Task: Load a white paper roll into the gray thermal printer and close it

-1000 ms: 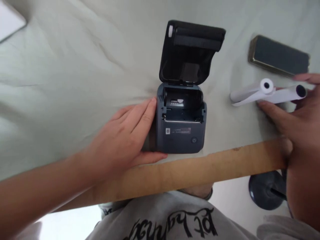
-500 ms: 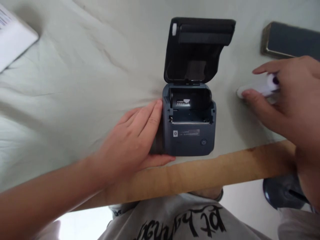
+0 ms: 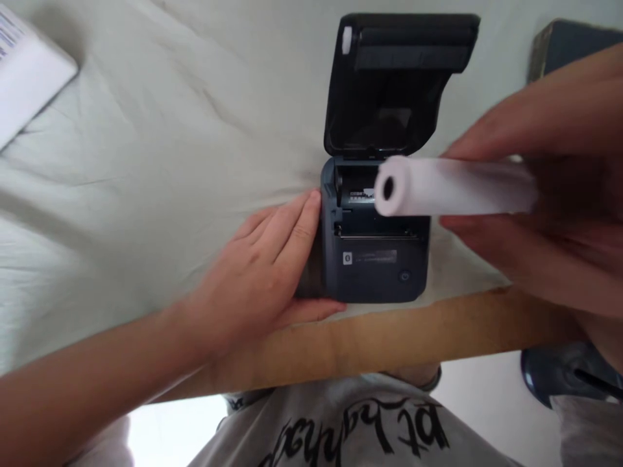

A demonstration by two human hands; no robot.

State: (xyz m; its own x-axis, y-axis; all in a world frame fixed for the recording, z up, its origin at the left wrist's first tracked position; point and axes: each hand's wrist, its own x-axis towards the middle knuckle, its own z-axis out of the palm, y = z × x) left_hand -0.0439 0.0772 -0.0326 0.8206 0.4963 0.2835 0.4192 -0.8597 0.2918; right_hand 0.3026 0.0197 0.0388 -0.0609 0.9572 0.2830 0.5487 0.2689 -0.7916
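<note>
A dark blue portable label printer lies near the table's front edge, its black lid swung back and its paper bay exposed. My left hand grips the printer's left side, with the thumb along the front and the fingers together on the side. Between thumb and fingers of my right hand is a white paper roll. The roll is held sideways above the bay, its hollow end facing left and covering the bay's right part.
At the upper left a white box shows partly. A dark box-like object stands at the upper right, partly behind my right hand. A wooden strip runs along the front edge of the cloth-covered table.
My right hand has lifted the paper roll from the table on the right and brought it left over the printer. My left hand stays on the printer.
</note>
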